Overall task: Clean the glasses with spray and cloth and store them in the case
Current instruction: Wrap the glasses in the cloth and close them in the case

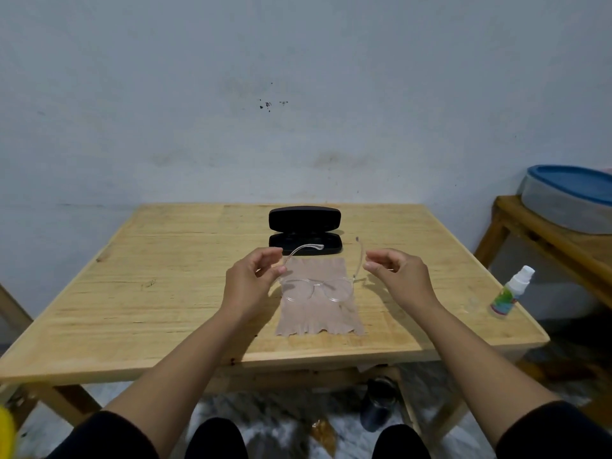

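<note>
Clear-framed glasses [316, 288] hang just above a beige cloth [319, 313] that lies flat on the wooden table [149, 286]. My left hand [251, 279] pinches the left temple arm. My right hand [397, 273] pinches the right temple arm, and both arms of the frame are unfolded. A black glasses case [304, 230] stands open behind the cloth, its lid up and nothing in it. A small white spray bottle [511, 291] with a green label stands near the table's right edge, away from both hands.
A second wooden stand [549, 236] at the right carries a tub with a blue lid [569, 197]. The wall rises directly behind the table. A dark container [379, 404] sits on the floor under the table, near my knees.
</note>
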Action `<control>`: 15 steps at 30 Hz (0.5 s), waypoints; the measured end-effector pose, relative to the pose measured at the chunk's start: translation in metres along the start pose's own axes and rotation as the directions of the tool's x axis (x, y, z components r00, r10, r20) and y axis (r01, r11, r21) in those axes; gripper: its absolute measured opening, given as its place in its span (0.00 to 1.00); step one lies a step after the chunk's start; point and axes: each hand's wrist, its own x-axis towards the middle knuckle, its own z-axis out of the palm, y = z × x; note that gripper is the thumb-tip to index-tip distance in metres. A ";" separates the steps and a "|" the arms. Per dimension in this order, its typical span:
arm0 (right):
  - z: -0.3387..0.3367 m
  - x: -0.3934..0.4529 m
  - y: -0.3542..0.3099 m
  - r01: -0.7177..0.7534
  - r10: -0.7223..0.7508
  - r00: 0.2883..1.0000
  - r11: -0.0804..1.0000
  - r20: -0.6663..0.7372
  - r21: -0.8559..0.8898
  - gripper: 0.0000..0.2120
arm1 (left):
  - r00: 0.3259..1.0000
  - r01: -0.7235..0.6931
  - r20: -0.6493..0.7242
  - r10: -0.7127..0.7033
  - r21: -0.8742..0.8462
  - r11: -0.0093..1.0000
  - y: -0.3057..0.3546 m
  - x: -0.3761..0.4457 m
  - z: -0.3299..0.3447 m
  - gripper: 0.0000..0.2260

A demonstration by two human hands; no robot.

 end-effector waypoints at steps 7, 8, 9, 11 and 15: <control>-0.011 -0.037 0.005 -0.018 0.062 0.972 0.981 0.227 -0.193 0.10 | 0.988 -0.073 0.145 0.043 0.209 0.975 -0.003 -0.027 -0.027 0.10; -0.012 -0.040 0.004 0.011 0.071 0.952 0.965 0.298 -0.263 0.11 | 0.973 -0.096 0.227 0.038 0.252 0.963 -0.003 -0.033 -0.028 0.11; -0.012 -0.044 0.003 0.046 0.075 0.929 0.948 0.362 -0.316 0.13 | 0.953 -0.125 0.301 0.030 0.299 0.946 -0.004 -0.038 -0.028 0.12; -0.009 -0.048 0.001 0.121 0.067 0.894 0.916 0.442 -0.383 0.16 | 0.916 -0.193 0.401 0.030 0.374 0.907 -0.007 -0.044 -0.027 0.15; -0.002 -0.052 -0.002 0.233 0.016 0.879 0.858 0.477 -0.458 0.15 | 0.894 -0.305 0.440 0.080 0.468 0.829 -0.012 -0.047 -0.024 0.12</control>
